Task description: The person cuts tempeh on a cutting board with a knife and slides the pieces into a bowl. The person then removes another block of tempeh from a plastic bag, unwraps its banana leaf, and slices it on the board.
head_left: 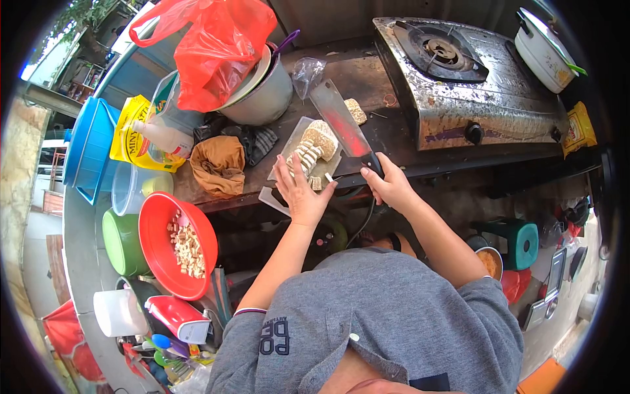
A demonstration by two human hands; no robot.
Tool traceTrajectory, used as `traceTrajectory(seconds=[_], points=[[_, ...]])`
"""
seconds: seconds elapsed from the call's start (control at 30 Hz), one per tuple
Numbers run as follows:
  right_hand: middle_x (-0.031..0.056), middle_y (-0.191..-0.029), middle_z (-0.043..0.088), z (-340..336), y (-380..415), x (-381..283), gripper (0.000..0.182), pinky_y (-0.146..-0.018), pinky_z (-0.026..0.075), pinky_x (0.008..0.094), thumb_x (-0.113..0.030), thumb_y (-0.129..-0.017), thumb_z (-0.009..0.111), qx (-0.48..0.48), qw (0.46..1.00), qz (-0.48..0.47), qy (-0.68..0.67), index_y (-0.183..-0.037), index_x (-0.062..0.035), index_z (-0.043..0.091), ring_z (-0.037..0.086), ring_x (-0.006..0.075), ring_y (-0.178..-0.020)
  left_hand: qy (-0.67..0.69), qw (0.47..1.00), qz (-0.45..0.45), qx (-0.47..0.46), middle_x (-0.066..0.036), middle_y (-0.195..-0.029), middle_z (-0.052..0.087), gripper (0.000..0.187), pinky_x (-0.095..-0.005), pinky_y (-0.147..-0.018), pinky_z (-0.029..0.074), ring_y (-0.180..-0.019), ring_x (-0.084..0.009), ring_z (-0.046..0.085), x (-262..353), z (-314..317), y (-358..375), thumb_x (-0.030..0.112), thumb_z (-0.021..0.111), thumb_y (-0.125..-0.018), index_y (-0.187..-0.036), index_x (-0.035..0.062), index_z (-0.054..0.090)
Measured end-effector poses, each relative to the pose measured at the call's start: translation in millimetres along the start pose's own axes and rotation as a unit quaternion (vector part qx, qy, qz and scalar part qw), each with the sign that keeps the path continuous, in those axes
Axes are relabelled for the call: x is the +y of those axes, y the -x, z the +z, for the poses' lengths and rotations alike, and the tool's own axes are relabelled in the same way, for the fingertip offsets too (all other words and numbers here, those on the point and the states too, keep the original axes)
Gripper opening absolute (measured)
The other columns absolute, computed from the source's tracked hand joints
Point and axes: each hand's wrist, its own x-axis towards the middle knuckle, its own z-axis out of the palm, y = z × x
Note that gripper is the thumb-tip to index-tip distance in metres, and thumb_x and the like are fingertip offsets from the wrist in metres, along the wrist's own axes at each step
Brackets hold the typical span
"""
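Observation:
My right hand (392, 184) is wrapped round the black handle of a broad-bladed kitchen knife (340, 120), whose blade points up and away from me. Flat with its fingers stretched out, my left hand (305, 200) lies at the near side of the white cutting board (298, 133). Its fingertips reach the cut tempeh slices (307, 155). Behind the slices sits a larger uncut piece of tempeh (321, 136). Small tempeh bits (316, 183) lie by my left thumb. Beyond the blade rests another tempeh piece (356, 111).
A red basin (149, 230) at left holds many tempeh cubes (188, 253). A gas stove (485, 108) stands at right, with a white pot (543, 52) on its far end. A large pot (269, 95) under a red plastic bag (220, 49) and a brown bag (218, 164) stand left of the board.

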Motion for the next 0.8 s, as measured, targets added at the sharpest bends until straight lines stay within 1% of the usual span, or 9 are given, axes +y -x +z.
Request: traceTrajectory(seconds=[0.43,0.53,0.57,0.6,0.63,0.67,0.7,0.73,0.8], points=[[0.0011,-0.059,0.048,-25.5,-18.4,-0.2,0.026,-0.042,0.042,0.0284,-0.022,-0.091,0.059,0.017,0.999,-0.011,0.031,-0.105,-0.0028,0.048,0.049,0.0103,-0.044,0.065,0.996,0.013,0.06,-0.023,-0.15,0.014,0.092,-0.0516,-0.111,0.017,-0.138,-0.0429,0.015,-14.5,-4.2,-2.8,0.028,0.077,-0.072,-0.145,0.0064,0.025],[0.0085,-0.067,0.054,-20.3,-42.7,7.1,0.029,-0.056,0.047,0.0351,-0.022,-0.088,0.061,0.038,0.991,-0.066,0.106,-0.105,-0.0021,0.049,0.057,0.0215,-0.057,0.113,0.986,-0.051,0.109,-0.024,-0.149,0.016,0.079,-0.0475,-0.111,0.02,-0.137,-0.0386,0.019,-25.8,-14.3,6.0,0.017,0.073,-0.077,-0.142,0.0045,0.031],[0.0126,-0.076,0.056,-16.2,-54.6,11.7,0.03,-0.065,0.047,0.0378,-0.022,-0.086,0.062,0.043,0.98,-0.13,0.145,-0.105,-0.0019,0.049,0.057,0.0275,-0.069,0.15,0.976,-0.097,0.123,-0.024,-0.149,0.016,0.076,-0.0463,-0.111,0.02,-0.138,-0.0368,0.019,-31.2,-15.2,12.4,0.016,0.071,-0.078,-0.142,0.0046,0.031],[0.0168,-0.086,0.058,-11.8,-65.1,14.6,0.032,-0.074,0.047,0.0406,-0.022,-0.084,0.062,0.05,0.963,-0.193,0.184,-0.106,-0.0018,0.05,0.058,0.0335,-0.081,0.186,0.963,-0.143,0.136,-0.023,-0.149,0.016,0.073,-0.0451,-0.111,0.021,-0.138,-0.0349,0.02,-34.9,-17.5,18.6,0.015,0.07,-0.08,-0.141,0.0047,0.032],[0.0209,-0.101,0.056,-7.3,-73.2,14.5,0.035,-0.083,0.044,0.0414,-0.022,-0.082,0.063,0.03,0.967,-0.169,0.188,-0.108,-0.0017,0.052,0.054,0.0386,-0.096,0.218,0.947,-0.189,0.142,-0.02,-0.149,0.017,0.071,-0.0451,-0.111,0.021,-0.138,-0.0335,0.02,-42.1,-18.0,26.4,0.013,0.069,-0.081,-0.141,0.0051,0.032],[0.0213,-0.103,0.055,-0.5,-82.5,19.9,0.039,-0.084,0.044,0.0421,-0.023,-0.082,0.063,0.036,0.961,-0.203,0.184,-0.112,-0.0003,0.051,0.054,0.0379,-0.098,0.25,0.928,-0.234,0.147,-0.018,-0.15,0.017,0.07,-0.0451,-0.111,0.022,-0.138,-0.0322,0.02,-47.5,-18.0,34.7,0.011,0.068,-0.082,-0.141,0.0055,0.032],[0.0212,-0.105,0.055,8.5,-94.6,32.3,0.041,-0.085,0.044,0.0425,-0.023,-0.082,0.063,0.068,0.948,-0.248,0.188,-0.113,0.0001,0.051,0.054,0.0376,-0.099,0.352,0.869,-0.318,0.14,-0.012,-0.15,0.018,0.072,-0.047,-0.109,0.025,-0.136,-0.0287,0.024,-43.4,-20.8,40.5,0.008,0.065,-0.084,-0.144,0.0091,0.025],[0.0211,-0.107,0.054,15.9,-103.5,38.7,0.043,-0.085,0.044,0.0429,-0.023,-0.081,0.063,0.098,0.932,-0.293,0.19,-0.115,0.0005,0.051,0.054,0.0373,-0.1,0.351,0.869,-0.319,0.143,-0.012,-0.15,0.018,0.072,-0.047,-0.109,0.025,-0.136,-0.0287,0.024,-33.9,-26.0,41.4,0.008,0.065,-0.084,-0.144,0.0091,0.025],[0.0206,-0.107,0.054,22.1,-116.4,42.7,0.041,-0.085,0.044,0.043,-0.021,-0.08,0.064,0.101,0.921,-0.311,0.214,-0.113,0.0002,0.051,0.053,0.0373,-0.1,0.53,0.713,-0.435,0.149,-0.008,-0.15,0.017,0.076,-0.0475,-0.104,0.032,-0.132,-0.0252,0.031,-18.1,-37.3,44.2,0.005,0.063,-0.085,-0.146,0.0128,0.018]])
